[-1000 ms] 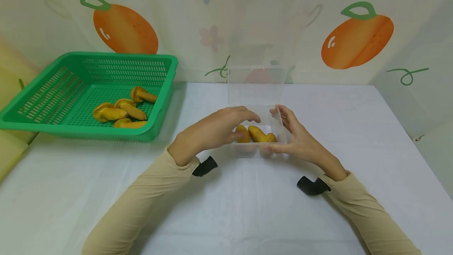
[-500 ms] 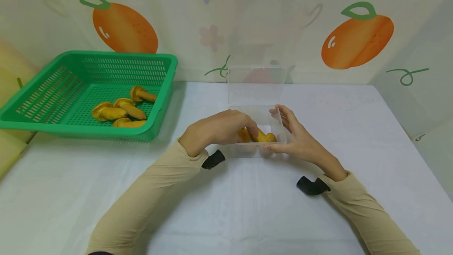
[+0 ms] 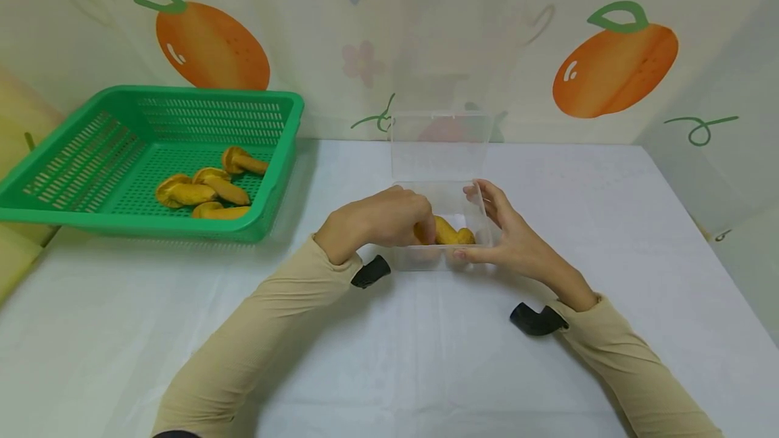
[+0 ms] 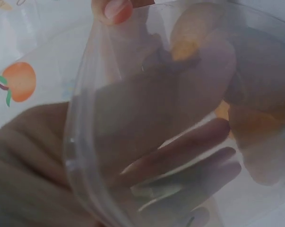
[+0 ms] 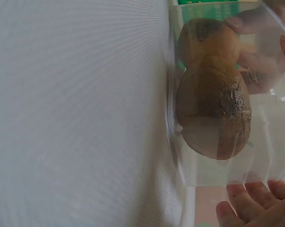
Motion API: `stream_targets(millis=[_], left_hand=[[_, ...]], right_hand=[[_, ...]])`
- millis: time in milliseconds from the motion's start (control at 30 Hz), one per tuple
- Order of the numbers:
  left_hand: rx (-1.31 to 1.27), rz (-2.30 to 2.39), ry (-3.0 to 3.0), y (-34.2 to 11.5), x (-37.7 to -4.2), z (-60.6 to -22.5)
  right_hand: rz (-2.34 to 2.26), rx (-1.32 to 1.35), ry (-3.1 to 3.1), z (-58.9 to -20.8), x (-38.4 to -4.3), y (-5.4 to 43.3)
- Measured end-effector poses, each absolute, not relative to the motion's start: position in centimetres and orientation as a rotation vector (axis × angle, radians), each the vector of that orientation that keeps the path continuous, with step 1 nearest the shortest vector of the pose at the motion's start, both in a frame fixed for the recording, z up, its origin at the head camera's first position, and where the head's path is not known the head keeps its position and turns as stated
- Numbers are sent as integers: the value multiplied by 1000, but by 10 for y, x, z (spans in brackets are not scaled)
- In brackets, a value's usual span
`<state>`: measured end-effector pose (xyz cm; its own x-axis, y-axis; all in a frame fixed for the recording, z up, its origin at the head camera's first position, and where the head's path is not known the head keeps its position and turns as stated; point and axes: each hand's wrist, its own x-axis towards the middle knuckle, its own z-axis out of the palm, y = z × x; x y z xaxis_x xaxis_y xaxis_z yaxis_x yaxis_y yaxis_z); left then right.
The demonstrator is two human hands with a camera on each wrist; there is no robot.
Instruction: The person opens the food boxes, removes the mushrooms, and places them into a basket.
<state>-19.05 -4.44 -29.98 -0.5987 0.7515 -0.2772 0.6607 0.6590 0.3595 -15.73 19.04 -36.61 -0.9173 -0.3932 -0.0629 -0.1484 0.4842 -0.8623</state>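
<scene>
A clear plastic box [image 3: 447, 198], its transparent lid [image 3: 441, 154] raised at the back, stands on the table with yellow-brown mushrooms inside. My left hand [image 3: 389, 218] reaches over the box's left side, with curled fingers gripping the left mushroom [image 3: 420, 234], mostly hidden behind them. Beside it lies another mushroom [image 3: 452, 232], seen end-on through the wall as a brown cap [image 5: 215, 111] in the right wrist view. My right hand [image 3: 517, 238] holds the box's right side, thumb at the front and fingers behind. Through the plastic, the left wrist view shows left-hand fingers [image 4: 194, 137].
A green perforated basket [image 3: 282, 154] stands at the left, with several mushrooms [image 3: 191, 193] on its floor. White cloth [image 3: 438, 357] covers the table, and a printed curtain [image 3: 475, 32] hangs behind. Black wrist mounts [image 3: 538, 320] stick out near both cuffs.
My left hand has moved right and down into the box, its fingers curling around the left mushroom. My right hand has stayed on the box's side.
</scene>
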Motion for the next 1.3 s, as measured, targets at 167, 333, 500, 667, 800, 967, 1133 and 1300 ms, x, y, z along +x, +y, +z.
stream_targets(millis=[167, 333, 500, 667, 800, 967, 1133, 1300], left_hand=[[1121, 335, 2476, -45, -192, -301], [1136, 391, 2459, -46, -193, -302], [1149, 476, 2436, -49, -194, -304], [1162, 578, 2436, -53, -196, -303], [1142, 717, 2425, -56, -196, -300], [1158, 847, 2430, -61, -194, -295], [1206, 933, 2463, -67, -190, -291], [1207, 943, 2491, -72, -184, -287]], right_hand=[[-1409, -475, 2474, -365, -157, 190], [-1415, -476, 2472, -366, -157, 190], [-1411, -471, 2477, -366, -157, 190], [-1407, -468, 2486, -367, -157, 190], [-1417, -479, 2484, -367, -157, 190], [-1421, -492, 2490, -368, -158, 190], [-1430, -499, 2494, -369, -158, 190], [-1430, -509, 2491, -370, -158, 190]])
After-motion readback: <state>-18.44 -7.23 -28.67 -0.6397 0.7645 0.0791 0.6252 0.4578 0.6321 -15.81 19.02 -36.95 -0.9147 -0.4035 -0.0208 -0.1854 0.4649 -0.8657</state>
